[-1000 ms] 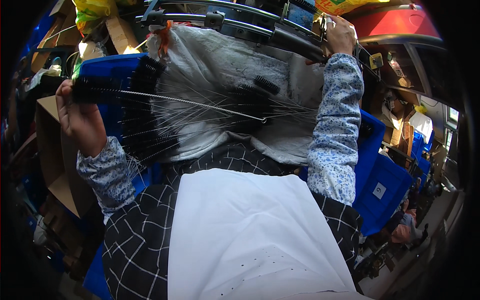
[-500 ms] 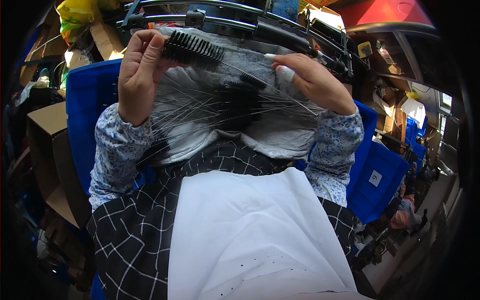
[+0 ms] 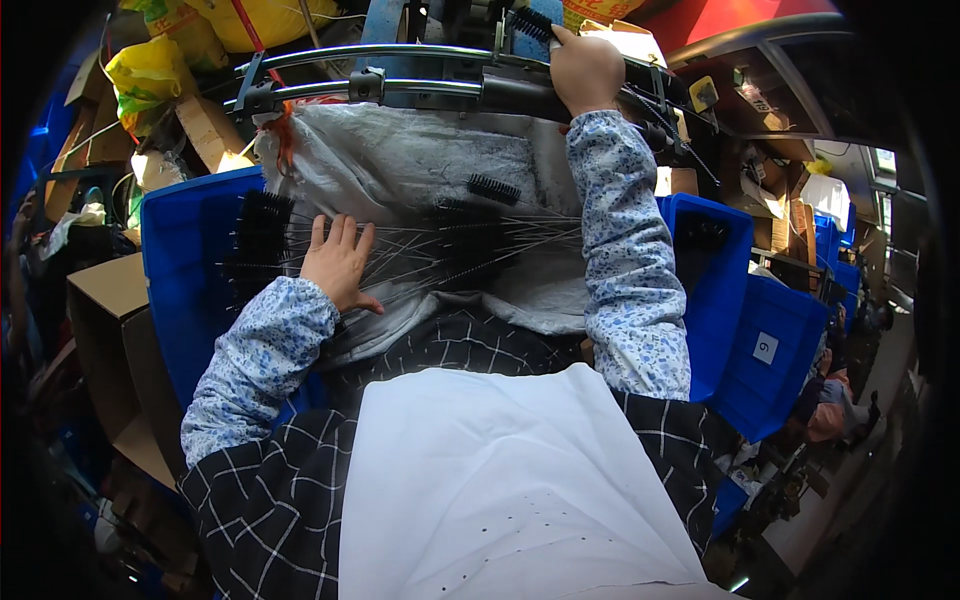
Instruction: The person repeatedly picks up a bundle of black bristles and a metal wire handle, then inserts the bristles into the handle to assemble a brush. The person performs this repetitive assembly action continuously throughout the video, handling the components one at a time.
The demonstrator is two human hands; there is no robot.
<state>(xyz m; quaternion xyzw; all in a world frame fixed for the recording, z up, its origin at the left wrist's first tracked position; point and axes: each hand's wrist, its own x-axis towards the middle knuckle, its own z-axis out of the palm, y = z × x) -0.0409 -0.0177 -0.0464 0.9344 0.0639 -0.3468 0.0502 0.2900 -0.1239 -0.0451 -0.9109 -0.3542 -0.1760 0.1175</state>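
Here, I see black brushes (image 3: 465, 236) piled at frame centre.
Just left, the left hand (image 3: 339, 268) spreads its fingers over wire stems (image 3: 402, 238); at the top, right of middle, the right hand (image 3: 588, 72) meets another brush (image 3: 533, 24), its grip unclear to me.

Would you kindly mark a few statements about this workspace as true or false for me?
1. The left hand is spread open over wire stems. True.
2. The right hand rests in the lap. False: the right hand is up next to a black brush.
3. Black bristles lie on the pale sheet. True.
4. The labelled bin stands on the left. False: the labelled bin is on the right.
5. The labelled bin is blue. True.
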